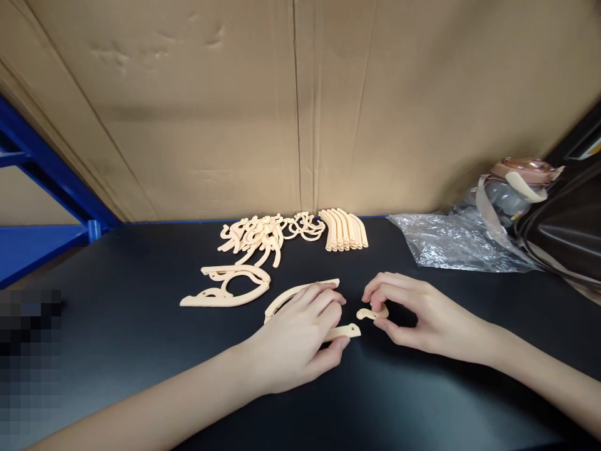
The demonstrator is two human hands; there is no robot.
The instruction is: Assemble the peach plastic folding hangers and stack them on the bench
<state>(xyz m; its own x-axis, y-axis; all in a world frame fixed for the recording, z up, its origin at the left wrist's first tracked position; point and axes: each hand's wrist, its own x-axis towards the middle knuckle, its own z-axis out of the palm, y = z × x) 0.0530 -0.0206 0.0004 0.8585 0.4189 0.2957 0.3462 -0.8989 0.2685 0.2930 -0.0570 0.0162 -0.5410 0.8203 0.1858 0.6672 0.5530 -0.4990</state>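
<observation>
My left hand [300, 335] is closed around a beige plastic folding hanger [348, 331], low over the black table. One arm's holed end sticks out to the right between thumb and fingers, while the curved far arm [286, 295] shows beyond the knuckles; my hand hides the middle. Just right of that end, my right hand [422, 313] pinches a small beige curved hanger piece [365, 314] between thumb and fingers. A small gap separates it from the hanger arm. Another folding hanger [235, 301], its two arms joined, lies to the left of my left hand.
Toward the back lie a loose pile of hooked hanger parts [256, 233], several curved pieces [307, 227] and a neat stack of hanger arms [345, 232]. Clear plastic wrapping [436, 241], a strapped bottle [509, 194] and a dark bag [568, 219] occupy the right. Cardboard [211, 125] stands behind.
</observation>
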